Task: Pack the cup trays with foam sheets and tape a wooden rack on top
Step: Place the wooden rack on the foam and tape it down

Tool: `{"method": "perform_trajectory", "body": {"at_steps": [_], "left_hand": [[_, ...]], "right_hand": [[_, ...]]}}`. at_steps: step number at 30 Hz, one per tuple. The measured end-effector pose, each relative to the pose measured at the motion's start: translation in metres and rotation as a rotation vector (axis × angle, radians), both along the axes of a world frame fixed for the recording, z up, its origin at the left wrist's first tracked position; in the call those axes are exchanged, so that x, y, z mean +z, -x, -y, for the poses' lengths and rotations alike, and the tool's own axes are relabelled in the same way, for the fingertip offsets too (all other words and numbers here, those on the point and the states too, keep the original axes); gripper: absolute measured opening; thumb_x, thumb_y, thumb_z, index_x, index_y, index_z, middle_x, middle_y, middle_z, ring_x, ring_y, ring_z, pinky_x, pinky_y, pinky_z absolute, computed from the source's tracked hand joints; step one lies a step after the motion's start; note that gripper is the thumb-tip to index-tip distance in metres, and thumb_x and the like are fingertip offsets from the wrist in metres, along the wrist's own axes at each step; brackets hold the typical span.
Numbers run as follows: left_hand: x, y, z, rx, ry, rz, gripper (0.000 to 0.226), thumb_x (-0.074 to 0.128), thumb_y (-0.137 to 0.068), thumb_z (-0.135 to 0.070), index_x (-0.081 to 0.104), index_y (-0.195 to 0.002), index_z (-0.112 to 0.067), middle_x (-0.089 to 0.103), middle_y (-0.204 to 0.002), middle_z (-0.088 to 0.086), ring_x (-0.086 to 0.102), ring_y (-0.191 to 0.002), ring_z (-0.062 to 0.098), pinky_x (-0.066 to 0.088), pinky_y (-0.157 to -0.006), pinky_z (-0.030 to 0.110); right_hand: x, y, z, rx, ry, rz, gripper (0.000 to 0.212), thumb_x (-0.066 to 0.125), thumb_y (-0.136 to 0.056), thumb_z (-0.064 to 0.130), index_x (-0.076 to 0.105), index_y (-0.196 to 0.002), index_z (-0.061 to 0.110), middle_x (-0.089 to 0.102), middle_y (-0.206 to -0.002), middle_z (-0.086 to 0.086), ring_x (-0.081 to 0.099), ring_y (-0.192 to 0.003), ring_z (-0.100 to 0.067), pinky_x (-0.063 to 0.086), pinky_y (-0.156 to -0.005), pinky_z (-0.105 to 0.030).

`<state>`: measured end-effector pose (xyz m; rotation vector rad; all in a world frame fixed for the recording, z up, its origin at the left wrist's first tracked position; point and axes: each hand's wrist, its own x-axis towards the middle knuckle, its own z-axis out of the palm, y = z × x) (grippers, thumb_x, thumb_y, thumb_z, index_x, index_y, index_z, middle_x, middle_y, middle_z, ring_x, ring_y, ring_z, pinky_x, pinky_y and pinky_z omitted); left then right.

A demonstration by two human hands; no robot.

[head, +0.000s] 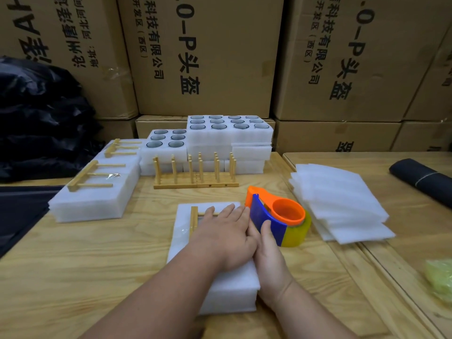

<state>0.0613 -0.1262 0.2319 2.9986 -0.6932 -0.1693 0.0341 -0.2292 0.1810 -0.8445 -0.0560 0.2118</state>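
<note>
Looks like a warehouse packing station. Big cardboard cartons [205,57] with printed Chinese text are stacking up wall-high right behind the far edge of the wooden table [73,253], more cartons sitting under them at table level. Black plastic bags [41,113] are piling up past the far left corner. On the table, batch work is showing: foam cup trays [230,135] are sitting stacked along the far edge, finished foam packs with taped wooden racks [90,174] are lying at the left edge, loose foam sheets [342,204] are fanning out on the right side, and a tape dispenser [278,218] is sitting mid-table.
</note>
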Motion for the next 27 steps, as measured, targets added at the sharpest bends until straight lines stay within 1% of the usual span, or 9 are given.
{"method": "perform_trajectory", "body": {"at_steps": [4, 5, 7, 11, 13, 15, 17, 20, 27], "left_hand": [[0.002, 0.0, 0.001, 0.017, -0.003, -0.01, 0.084, 0.013, -0.086, -0.051, 0.002, -0.164, -0.023, -0.001, -0.172, -0.007, -0.005, -0.158, 0.012, -0.004, -0.126, 0.051], [0.002, 0.0, 0.001, 0.016, -0.007, -0.011, 0.086, 0.015, -0.085, -0.053, 0.002, -0.164, -0.023, -0.001, -0.172, -0.007, -0.006, -0.158, 0.012, -0.006, -0.126, 0.051], [0.001, 0.001, 0.0, 0.009, -0.008, 0.003, 0.086, 0.024, -0.089, -0.059, 0.0, -0.164, -0.024, -0.003, -0.173, -0.005, -0.01, -0.157, 0.012, -0.009, -0.125, 0.051], [0.004, 0.007, 0.002, 0.04, -0.057, 0.057, 0.097, 0.035, -0.087, -0.076, -0.003, -0.163, -0.031, -0.016, -0.171, -0.002, -0.027, -0.154, 0.022, -0.02, -0.118, 0.06], [0.008, 0.011, 0.01, 0.145, -0.146, 0.072, 0.1, 0.039, -0.084, -0.075, -0.011, -0.161, -0.037, -0.029, -0.167, 0.003, -0.037, -0.149, 0.033, -0.025, -0.11, 0.069], [0.013, 0.016, 0.018, 0.306, -0.18, 0.023, 0.101, 0.043, -0.083, -0.068, -0.015, -0.16, -0.038, -0.033, -0.164, 0.009, -0.038, -0.146, 0.043, -0.023, -0.104, 0.077], [0.017, 0.021, 0.024, 0.398, -0.143, -0.062, 0.096, 0.045, -0.087, -0.059, -0.011, -0.161, -0.037, -0.026, -0.167, 0.012, -0.031, -0.148, 0.048, -0.018, -0.104, 0.08], [0.02, 0.025, 0.022, 0.409, -0.107, -0.114, 0.09, 0.046, -0.09, -0.055, -0.005, -0.162, -0.036, -0.014, -0.171, 0.011, -0.023, -0.151, 0.049, -0.015, -0.104, 0.082], [0.014, 0.021, -0.019, 0.372, -0.111, -0.084, 0.09, 0.047, -0.087, -0.064, -0.001, -0.161, -0.044, -0.008, -0.172, 0.005, -0.017, -0.155, 0.041, -0.007, -0.109, 0.079]], "right_hand": [[-0.009, -0.006, 0.016, -0.2, 0.438, 0.178, 0.063, 0.033, -0.1, 0.062, 0.051, -0.147, 0.023, 0.058, -0.147, 0.006, 0.047, -0.141, -0.008, 0.032, -0.12, -0.032], [-0.01, -0.009, 0.019, -0.257, 0.48, 0.189, 0.059, 0.034, -0.101, 0.061, 0.056, -0.142, 0.024, 0.063, -0.141, 0.005, 0.053, -0.136, -0.009, 0.037, -0.118, -0.033], [-0.016, -0.015, 0.029, -0.376, 0.436, 0.113, 0.063, 0.034, -0.097, 0.061, 0.059, -0.137, 0.02, 0.071, -0.129, -0.006, 0.065, -0.122, -0.017, 0.047, -0.11, -0.04], [-0.018, -0.018, 0.03, -0.435, 0.412, 0.053, 0.071, 0.034, -0.085, 0.066, 0.061, -0.127, 0.015, 0.079, -0.103, -0.008, 0.076, -0.099, -0.019, 0.056, -0.081, -0.03], [-0.02, -0.018, 0.03, -0.441, 0.41, 0.051, 0.065, 0.031, -0.094, 0.062, 0.063, -0.121, 0.013, 0.08, -0.096, -0.011, 0.077, -0.089, -0.019, 0.057, -0.07, -0.027], [-0.024, -0.021, 0.033, -0.426, 0.411, 0.059, 0.06, 0.024, -0.106, 0.053, 0.064, -0.116, 0.01, 0.079, -0.09, -0.014, 0.077, -0.077, -0.02, 0.057, -0.063, -0.025], [-0.024, -0.021, 0.035, -0.421, 0.421, 0.066, 0.061, 0.019, -0.108, 0.049, 0.064, -0.112, 0.009, 0.079, -0.085, -0.013, 0.075, -0.07, -0.019, 0.054, -0.063, -0.028], [-0.023, -0.019, 0.038, -0.408, 0.419, 0.061, 0.065, 0.016, -0.108, 0.051, 0.064, -0.109, 0.007, 0.078, -0.081, -0.015, 0.076, -0.068, -0.02, 0.051, -0.069, -0.036], [-0.022, -0.016, 0.039, -0.369, 0.4, 0.055, 0.067, 0.013, -0.107, 0.053, 0.059, -0.109, 0.004, 0.077, -0.078, -0.018, 0.076, -0.067, -0.028, 0.053, -0.077, -0.045]]}}
